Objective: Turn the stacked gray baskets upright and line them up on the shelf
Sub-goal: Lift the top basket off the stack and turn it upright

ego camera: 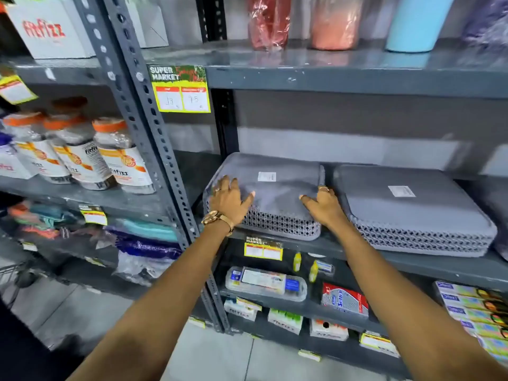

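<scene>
Two stacks of gray baskets sit upside down on the shelf (357,251), side by side near its front edge: the left stack (272,193) by the upright post, the right stack (412,213) just beside it. Your left hand (229,200) lies flat on the left stack's near-left corner, grip spread wide. Your right hand (323,203) rests on its near-right corner, grip loosely splayed, closing on nothing. Both stacks are plastic, rounded rectangles with smooth bases and diamond-lattice walls; each carries one white label.
</scene>
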Tool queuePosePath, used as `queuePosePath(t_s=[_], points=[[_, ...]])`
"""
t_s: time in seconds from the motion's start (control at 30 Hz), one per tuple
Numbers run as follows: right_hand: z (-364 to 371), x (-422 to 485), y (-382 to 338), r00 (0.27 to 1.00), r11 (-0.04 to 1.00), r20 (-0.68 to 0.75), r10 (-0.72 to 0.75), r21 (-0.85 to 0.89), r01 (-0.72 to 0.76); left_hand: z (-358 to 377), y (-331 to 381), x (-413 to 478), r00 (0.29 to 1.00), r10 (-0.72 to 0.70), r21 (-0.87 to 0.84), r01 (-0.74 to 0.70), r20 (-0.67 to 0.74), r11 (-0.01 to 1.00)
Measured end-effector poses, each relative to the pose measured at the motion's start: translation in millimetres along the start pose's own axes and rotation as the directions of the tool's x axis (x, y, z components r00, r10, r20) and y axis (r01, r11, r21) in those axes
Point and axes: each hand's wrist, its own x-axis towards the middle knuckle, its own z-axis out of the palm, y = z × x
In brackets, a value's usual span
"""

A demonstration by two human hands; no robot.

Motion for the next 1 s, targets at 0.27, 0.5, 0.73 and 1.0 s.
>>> queuePosePath(t_s=[0.27,0.5,0.73,1.0], points=[[16.2,59.9,-7.6,0.956,0.906,-0.068,0.284,0.347,-0.244,7.6,-35.0,92.8,0.945,-0.319,-0.187,0.326,0.072,0.926],[10.9,69.4,-26.6,0.884,0.675,-0.307,0.351,0.738,-0.012,13.3,-17.8,106.5,0.864,-0.458,-0.506,0.305,-0.209,0.807],[-20.2,68.9,-46.7,0.852,0.589,-0.395,0.343,0.797,0.133,-11.3,-4.4,107.0,0.808,-0.568,-0.97,-0.016,-0.156,0.244],[9.4,38.7,-4.2,0.812,0.782,-0.34,0.474,0.587,-0.211,4.9,-35.8,75.8,0.733,-0.634,-0.945,0.327,0.247,0.011]])
